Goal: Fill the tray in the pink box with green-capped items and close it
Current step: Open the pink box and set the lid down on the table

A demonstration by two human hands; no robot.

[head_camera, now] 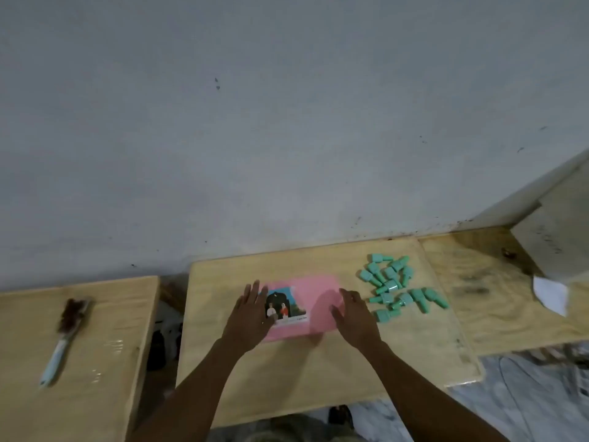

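A flat pink box (314,290) with a picture label on its lid lies shut in the middle of the wooden table (287,378). My left hand (250,315) rests open over the box's left edge, fingers spread. Over the right edge, my right hand (353,317) hovers with its fingers apart and nothing in it. To the right of the box lies a loose pile of several green-capped items (398,287), most on their sides. The tray inside the box is hidden.
A second wooden table (95,362) stands to the left with a brush (65,333) on it. Another board (497,298) adjoins on the right, with a white paper scrap (550,296) and a pale slanted panel (554,231). A grey wall runs behind.
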